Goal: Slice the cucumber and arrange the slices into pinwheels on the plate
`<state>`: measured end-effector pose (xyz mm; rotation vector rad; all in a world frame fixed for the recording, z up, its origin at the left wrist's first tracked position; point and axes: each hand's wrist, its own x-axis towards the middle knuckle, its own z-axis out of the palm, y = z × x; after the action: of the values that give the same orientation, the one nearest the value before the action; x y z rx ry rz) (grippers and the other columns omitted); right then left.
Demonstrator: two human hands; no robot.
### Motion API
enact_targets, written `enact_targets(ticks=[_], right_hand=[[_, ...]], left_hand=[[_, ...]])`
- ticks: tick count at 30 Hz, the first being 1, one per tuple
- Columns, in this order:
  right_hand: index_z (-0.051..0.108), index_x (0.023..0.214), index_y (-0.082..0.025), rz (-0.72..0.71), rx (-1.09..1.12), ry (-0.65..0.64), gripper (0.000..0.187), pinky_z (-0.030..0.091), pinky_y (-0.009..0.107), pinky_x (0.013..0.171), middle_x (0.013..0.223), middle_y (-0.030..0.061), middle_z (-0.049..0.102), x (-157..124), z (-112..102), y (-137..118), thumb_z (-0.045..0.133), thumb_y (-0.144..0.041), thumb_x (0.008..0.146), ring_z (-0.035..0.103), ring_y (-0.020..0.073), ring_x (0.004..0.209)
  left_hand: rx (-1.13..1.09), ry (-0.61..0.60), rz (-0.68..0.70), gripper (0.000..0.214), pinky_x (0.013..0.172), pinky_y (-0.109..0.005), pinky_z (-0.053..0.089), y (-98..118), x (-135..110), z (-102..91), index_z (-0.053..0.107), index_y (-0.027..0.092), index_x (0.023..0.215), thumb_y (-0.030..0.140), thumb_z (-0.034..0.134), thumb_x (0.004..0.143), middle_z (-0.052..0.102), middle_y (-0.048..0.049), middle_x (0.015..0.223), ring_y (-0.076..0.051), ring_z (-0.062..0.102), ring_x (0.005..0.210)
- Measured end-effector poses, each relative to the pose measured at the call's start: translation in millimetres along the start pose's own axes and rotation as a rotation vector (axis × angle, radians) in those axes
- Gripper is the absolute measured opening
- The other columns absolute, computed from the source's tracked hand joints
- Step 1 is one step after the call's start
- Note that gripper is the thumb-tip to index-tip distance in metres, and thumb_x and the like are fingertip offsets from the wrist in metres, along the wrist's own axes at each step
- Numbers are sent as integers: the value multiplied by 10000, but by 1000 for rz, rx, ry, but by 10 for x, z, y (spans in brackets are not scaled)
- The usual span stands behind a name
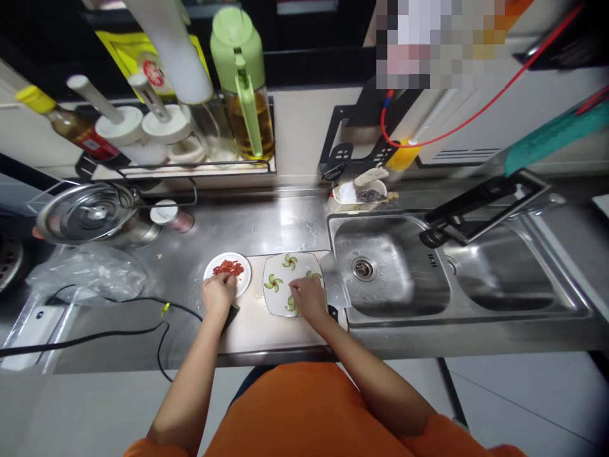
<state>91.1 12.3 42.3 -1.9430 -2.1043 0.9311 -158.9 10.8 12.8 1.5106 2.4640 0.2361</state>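
Small red pieces lie in a round white plate. My left hand is over the near edge of this plate, its fingers drawn together by the red pieces; what is between them is hidden. Beside it, a square white plate carries green slices laid in pinwheels with small red centres. Above its right side, my right hand has thumb and fingers pinched together, and anything in them is too small to make out. Both plates rest on a pale cutting board. Something dark green shows beside my left wrist.
A broad knife blade juts from the board toward the steel sink. Left are a lidded pot, a small jar, a plastic bag and a black cable. An oil bottle stands on the rack behind.
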Motion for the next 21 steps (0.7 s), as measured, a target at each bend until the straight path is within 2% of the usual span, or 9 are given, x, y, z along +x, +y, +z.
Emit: enact_targets(ticks=[10, 21], right_hand=[[707, 903, -242, 16, 16, 13, 214, 307, 286, 762, 890, 26, 673, -68, 31, 24, 501, -243, 842, 465, 217, 953], [695, 872, -225, 6, 31, 6, 180, 319, 281, 801, 876, 24, 673, -145, 42, 63, 517, -220, 841, 482, 197, 923]], left_hand=[[-39, -94, -148, 258, 697, -297, 421, 61, 49, -55, 712, 228, 790, 370, 498, 755, 703, -70, 776, -232, 618, 762], [-228, -119, -200, 192, 690, -261, 416, -40, -36, -135, 693, 243, 774, 379, 586, 691, 702, -7, 733, -177, 626, 711]])
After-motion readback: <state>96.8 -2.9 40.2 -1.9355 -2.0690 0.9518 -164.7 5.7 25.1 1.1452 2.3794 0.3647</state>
